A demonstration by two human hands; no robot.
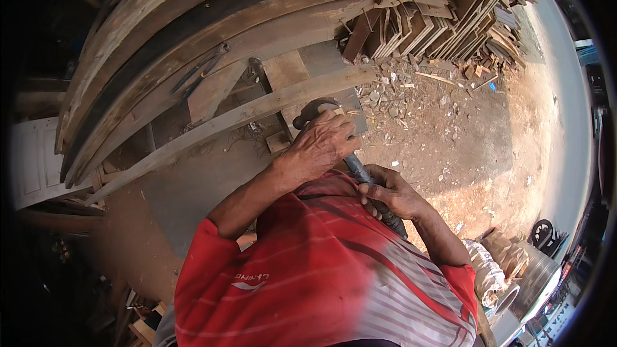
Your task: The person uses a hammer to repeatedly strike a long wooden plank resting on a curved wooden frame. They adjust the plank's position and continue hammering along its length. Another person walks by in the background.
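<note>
Both of my hands are on a dark tool with a long round body, which looks like an angle grinder (pixel 356 168). Its rounded dark head is by the edge of a long, narrow wooden plank (pixel 257 108). My left hand (pixel 324 142) is closed over the front of the tool, just behind the head, and hides much of it. Around the rear body curls my right hand (pixel 393 194), its thumb on the side and its fingers partly hidden. The tool's back end slants down against my red shirt. Whether the head touches the plank, I cannot tell.
Long curved boards (pixel 193 32) lean across the upper left, with pliers-like tools (pixel 204 71) near them. Stacked wood panels (pixel 414 29) stand at the back. Wood scraps (pixel 443 106) litter the dirt floor. Sacks (pixel 485 270) lie at lower right, and a white panelled door (pixel 38 160) stands left.
</note>
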